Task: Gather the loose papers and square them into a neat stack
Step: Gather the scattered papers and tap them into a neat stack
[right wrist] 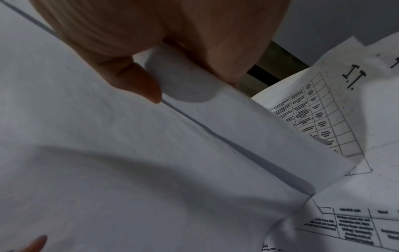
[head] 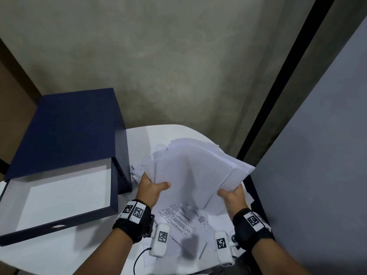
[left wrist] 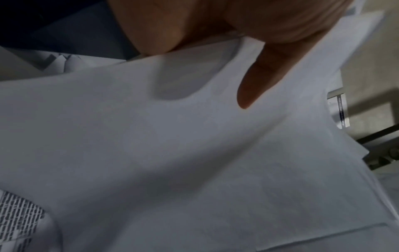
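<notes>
A thick bundle of white papers (head: 198, 167) is lifted off the white table (head: 83, 253), tilted and uneven at its edges. My left hand (head: 154, 187) grips its lower left edge, thumb on top. My right hand (head: 231, 195) grips its lower right corner. In the left wrist view the thumb (left wrist: 257, 81) presses on the blank top sheet (left wrist: 172, 153). In the right wrist view the thumb (right wrist: 138, 81) lies on the bundle (right wrist: 108, 153), fingers beneath. More loose printed sheets (head: 178, 217) lie on the table under the bundle.
An open dark blue box file (head: 65, 139) with a white inside lies at the left of the table. A grey wall stands behind, a black post and a grey panel (head: 317, 155) at the right. Printed table sheets (right wrist: 345, 221) lie below my right hand.
</notes>
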{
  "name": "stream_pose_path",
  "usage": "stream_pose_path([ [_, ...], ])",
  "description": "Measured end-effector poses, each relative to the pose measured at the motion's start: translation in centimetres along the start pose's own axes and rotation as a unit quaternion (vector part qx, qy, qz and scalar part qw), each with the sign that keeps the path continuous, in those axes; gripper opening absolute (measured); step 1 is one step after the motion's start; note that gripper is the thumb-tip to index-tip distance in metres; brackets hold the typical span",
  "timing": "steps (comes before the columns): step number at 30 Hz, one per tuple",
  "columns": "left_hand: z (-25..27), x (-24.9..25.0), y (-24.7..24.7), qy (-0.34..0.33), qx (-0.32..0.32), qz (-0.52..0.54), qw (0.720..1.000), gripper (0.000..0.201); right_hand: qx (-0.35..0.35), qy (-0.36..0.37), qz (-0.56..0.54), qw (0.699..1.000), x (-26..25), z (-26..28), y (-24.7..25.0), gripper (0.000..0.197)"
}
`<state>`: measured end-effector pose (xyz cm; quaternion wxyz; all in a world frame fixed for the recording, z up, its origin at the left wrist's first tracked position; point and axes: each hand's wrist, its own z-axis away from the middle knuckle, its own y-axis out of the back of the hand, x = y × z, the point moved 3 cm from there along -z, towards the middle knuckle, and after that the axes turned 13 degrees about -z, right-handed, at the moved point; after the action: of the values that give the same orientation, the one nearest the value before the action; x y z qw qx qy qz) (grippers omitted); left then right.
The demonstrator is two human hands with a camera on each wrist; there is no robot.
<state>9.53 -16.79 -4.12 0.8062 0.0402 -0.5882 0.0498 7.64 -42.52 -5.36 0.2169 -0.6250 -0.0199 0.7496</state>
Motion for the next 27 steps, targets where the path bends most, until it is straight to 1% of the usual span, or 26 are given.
stream_pose_path([
  [3,0.3,0.7,-0.1,-0.027,-0.038,-0.015,0.999,0.064,-0.019,-0.002,-0.008,1.0,0.0,0.0,0.0,0.066],
  [4,0.2,0.7,-0.1,-0.032,-0.039,-0.022,0.999,0.061,-0.023,-0.002,-0.009,1.0,-0.1,0.0,0.0,0.071],
  [6,0.2,0.5,0.0,-0.019,-0.022,-0.028,0.999,0.052,-0.019,-0.002,-0.005,1.0,-0.1,-0.1,0.1,0.073],
  [8,0.2,0.1,0.0,-0.008,-0.021,-0.056,0.998,0.044,-0.009,-0.003,0.012,1.0,0.2,-0.1,0.2,0.068],
  [9,0.2,-0.2,0.0,0.001,-0.029,-0.076,0.997,0.043,-0.002,-0.004,0.027,1.0,0.3,-0.2,0.1,0.062],
  [12,0.0,-1.1,0.3,0.01,-0.04,-0.117,0.992,0.047,0.016,0.004,0.068,0.998,0.2,-0.5,-0.2,0.036],
  [13,-0.1,-1.5,0.5,0.012,-0.033,-0.118,0.992,0.047,0.016,0.007,0.07,0.997,-0.1,-0.6,-0.4,0.035],
  [15,-0.2,-2.1,1.0,0.027,-0.03,-0.128,0.991,0.048,0.006,0.019,0.065,0.998,-1.3,-0.6,-0.8,0.038],
  [18,0.3,-2.4,1.2,0.018,-0.039,-0.149,0.988,0.032,-0.017,0.029,0.063,0.997,-2.3,-1.3,-0.8,0.04],
  [21,0.5,-2.9,1.4,0.022,-0.011,-0.171,0.985,0.028,-0.041,-0.001,0.092,0.995,-1.7,-2.3,-0.6,0.038],
  [23,0.6,-4.0,2.0,0.05,0.025,-0.205,0.977,0.019,-0.056,-0.047,0.116,0.991,-0.8,-2.6,-0.2,0.036],
  [24,0.5,-5.1,2.5,0.075,0.043,-0.222,0.971,0.015,-0.057,-0.073,0.129,0.987,0.0,-2.7,0.3,0.033],
  [25,0.4,-6.3,3.1,0.1,0.058,-0.236,0.965,0.015,-0.057,-0.092,0.143,0.984,0.7,-2.8,0.9,0.03],
  [27,0.6,-8.4,3.8,0.162,0.077,-0.257,0.95,0.027,-0.043,-0.108,0.202,0.972,2.3,-3.5,3.0,0.023],
])
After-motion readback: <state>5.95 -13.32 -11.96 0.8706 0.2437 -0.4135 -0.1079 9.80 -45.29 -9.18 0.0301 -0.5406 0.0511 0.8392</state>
